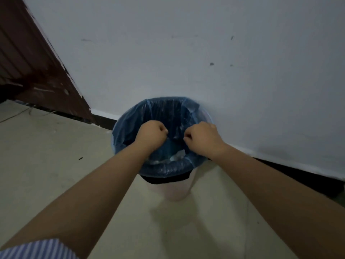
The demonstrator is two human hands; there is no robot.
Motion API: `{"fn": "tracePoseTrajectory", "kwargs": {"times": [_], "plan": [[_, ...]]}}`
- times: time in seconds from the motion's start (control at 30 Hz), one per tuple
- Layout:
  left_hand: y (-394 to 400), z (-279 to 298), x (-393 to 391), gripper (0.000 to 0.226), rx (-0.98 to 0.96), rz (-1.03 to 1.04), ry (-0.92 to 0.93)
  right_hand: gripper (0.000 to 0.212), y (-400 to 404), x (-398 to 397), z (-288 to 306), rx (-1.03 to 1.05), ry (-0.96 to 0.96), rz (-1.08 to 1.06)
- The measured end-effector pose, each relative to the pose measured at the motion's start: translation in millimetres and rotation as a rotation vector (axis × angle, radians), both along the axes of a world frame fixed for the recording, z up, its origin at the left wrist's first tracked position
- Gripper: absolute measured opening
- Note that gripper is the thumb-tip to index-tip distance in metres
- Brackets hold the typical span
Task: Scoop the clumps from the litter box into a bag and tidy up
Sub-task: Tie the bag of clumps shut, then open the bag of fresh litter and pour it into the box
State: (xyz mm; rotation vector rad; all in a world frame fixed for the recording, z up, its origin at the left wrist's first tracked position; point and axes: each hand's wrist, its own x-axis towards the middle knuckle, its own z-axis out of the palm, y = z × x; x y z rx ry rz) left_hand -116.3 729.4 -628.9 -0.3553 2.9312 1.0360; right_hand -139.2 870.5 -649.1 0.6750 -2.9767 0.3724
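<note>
Both fists, left hand [152, 134] and right hand [200, 138], curled above blue bag [130, 116]; grip contents unclear.

The picture is dim and bluish, with flat, soft light and no visible lamp. A faint shadow spreads on the floor [46, 146] below the bin [173, 187]. The bag [128, 118] shows weak glints. Wide-angle bending tilts the wall [205, 53] edges, and fine detail is soft and slightly smeared.
</note>
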Motion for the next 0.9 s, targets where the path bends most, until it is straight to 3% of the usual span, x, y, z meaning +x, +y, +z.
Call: {"fn": "tracePoseTrajectory", "kwargs": {"times": [0.2, 0.33, 0.4, 0.53, 0.7, 0.9], "plan": [[43, 5, 22, 0.024, -0.452, -0.278, 0.084, 0.028, 65, 27, -2, -0.169, 0.090, 0.098], [100, -17, 44, 0.030, -0.607, -0.517, 0.448, 0.028, 137, 71, -12, -0.204, 0.030, -0.018], [144, -27, 59, 0.017, -0.621, -0.627, 0.528, 0.030, 179, 94, -17, -0.213, 0.024, -0.148], [239, -57, 91, 0.027, -0.531, -0.808, 0.268, 0.037, 260, 143, -44, -0.150, -0.124, -0.320], [324, -101, 134, 0.032, -0.602, -1.004, 0.068, 0.055, 331, 206, -85, -0.083, -0.236, -0.470], [350, -88, 164, 0.049, -0.638, -1.114, -0.105, 0.049, 361, 257, -79, 0.273, -0.315, -0.603]]}}
